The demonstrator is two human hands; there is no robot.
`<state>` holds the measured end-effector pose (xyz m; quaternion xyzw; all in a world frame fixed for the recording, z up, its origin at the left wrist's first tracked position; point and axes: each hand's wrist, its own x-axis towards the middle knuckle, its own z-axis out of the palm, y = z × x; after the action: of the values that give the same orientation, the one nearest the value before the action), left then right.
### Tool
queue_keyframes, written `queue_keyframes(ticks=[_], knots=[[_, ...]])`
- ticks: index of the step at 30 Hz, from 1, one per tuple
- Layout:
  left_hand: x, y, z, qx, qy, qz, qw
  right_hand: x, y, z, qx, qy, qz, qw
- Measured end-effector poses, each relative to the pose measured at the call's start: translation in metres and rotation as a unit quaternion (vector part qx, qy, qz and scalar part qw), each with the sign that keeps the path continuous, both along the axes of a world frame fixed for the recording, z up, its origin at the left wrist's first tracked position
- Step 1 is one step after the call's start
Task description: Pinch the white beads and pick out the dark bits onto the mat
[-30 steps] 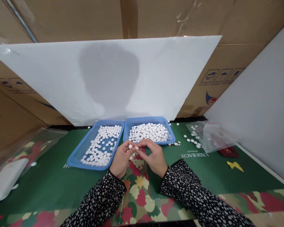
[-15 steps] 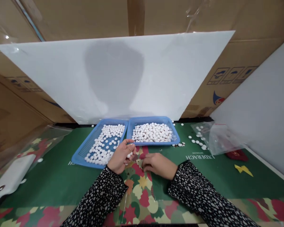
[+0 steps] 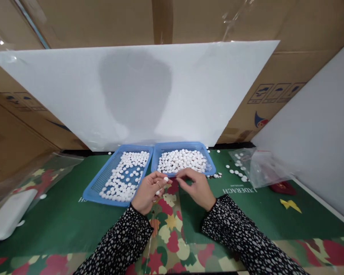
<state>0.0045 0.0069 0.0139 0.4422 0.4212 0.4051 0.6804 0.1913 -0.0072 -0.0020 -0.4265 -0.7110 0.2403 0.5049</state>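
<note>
My left hand [image 3: 149,191] pinches a small white disc [image 3: 166,179] between thumb and fingertips, and more white discs [image 3: 158,192] show in its curled fingers. My right hand [image 3: 195,187] is just to the right, its thumb and forefinger brought together close to that disc; whatever may be between them is too small to make out. Behind my left hand lies a blue mesh basket [image 3: 99,185] with many white discs spread in it. Touching it on the right, a second blue basket [image 3: 213,165] holds a denser heap of similar discs.
Loose white discs [image 3: 237,172] lie right of the baskets by a clear plastic bag [image 3: 263,168]. Yellow scraps [image 3: 290,205] and a dark red item [image 3: 282,187] lie farther right. A white device [image 3: 11,215] sits left. A white board [image 3: 189,91] leans behind.
My right hand has lifted and turned, bringing its fingertips near my left hand's. A white disc now shows at my left fingertips, where before the discs sat lower in the fingers.
</note>
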Motion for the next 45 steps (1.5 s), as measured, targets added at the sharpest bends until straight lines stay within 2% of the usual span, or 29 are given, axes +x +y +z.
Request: queue_keyframes(ticks=[4,17,33,40,45], knots=[[0.007,-0.004,-0.003,0.014,0.022,0.003,1.000,-0.004,-0.001,0.006,0.004,0.062,-0.007,0.998],[0.012,-0.008,-0.004,0.037,0.027,0.042,0.998,-0.011,-0.007,0.003,0.020,0.044,-0.006,0.999],[0.018,-0.012,-0.009,0.062,-0.006,0.103,0.993,-0.016,-0.011,0.005,0.029,0.085,0.011,0.996],[0.016,-0.012,-0.004,0.059,-0.033,0.078,0.995,-0.022,-0.014,0.006,-0.019,0.128,-0.006,0.992],[0.015,-0.012,-0.005,0.043,-0.055,0.060,0.996,-0.023,-0.015,0.007,-0.005,0.132,-0.012,0.991]])
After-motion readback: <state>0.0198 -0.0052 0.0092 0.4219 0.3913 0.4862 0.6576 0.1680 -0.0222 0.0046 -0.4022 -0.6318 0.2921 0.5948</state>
